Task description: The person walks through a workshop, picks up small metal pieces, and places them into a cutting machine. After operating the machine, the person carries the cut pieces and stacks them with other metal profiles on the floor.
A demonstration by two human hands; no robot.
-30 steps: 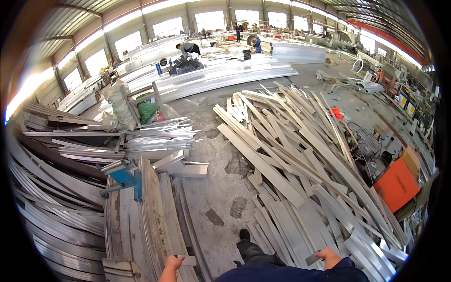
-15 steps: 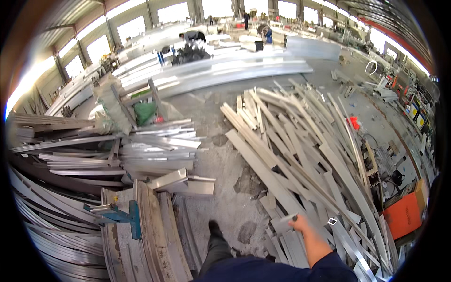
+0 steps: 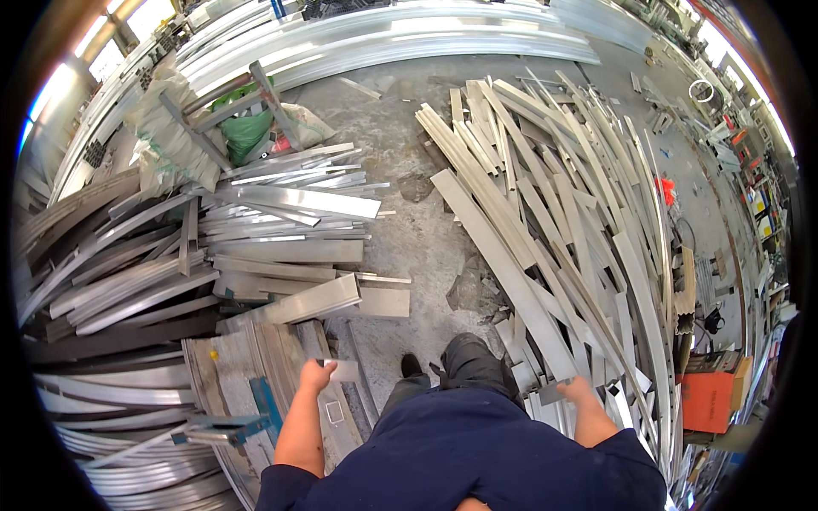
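Observation:
My left hand (image 3: pixel 317 376) is closed on the end of a short pale metal offcut (image 3: pixel 344 371), held above a low bench of worn boards (image 3: pixel 294 345). Below that offcut shows a small bright-edged square outline (image 3: pixel 334 412); what it belongs to is unclear. On my right, fingers of my right hand (image 3: pixel 578 392) close round a short flat metal piece (image 3: pixel 552 393), low over the near end of a loose heap of long metal strips and profiles (image 3: pixel 477 226). A blue metal bracket (image 3: pixel 266 407) stands on the bench beside my left forearm.
Stacked metal profiles (image 3: pixel 290 251) jut out at the left, with sacks (image 3: pixel 179 128) and a metal frame (image 3: pixel 271 106) behind them. Long bright profiles (image 3: pixel 409 47) lie across the back. An orange box (image 3: pixel 707 400) stands at the right. Concrete floor (image 3: pixel 388 281) runs between the piles.
My left hand has come into view at the left with a metal offcut. The right hand keeps its piece close to the heap. The view has tipped downward, showing more of my body.

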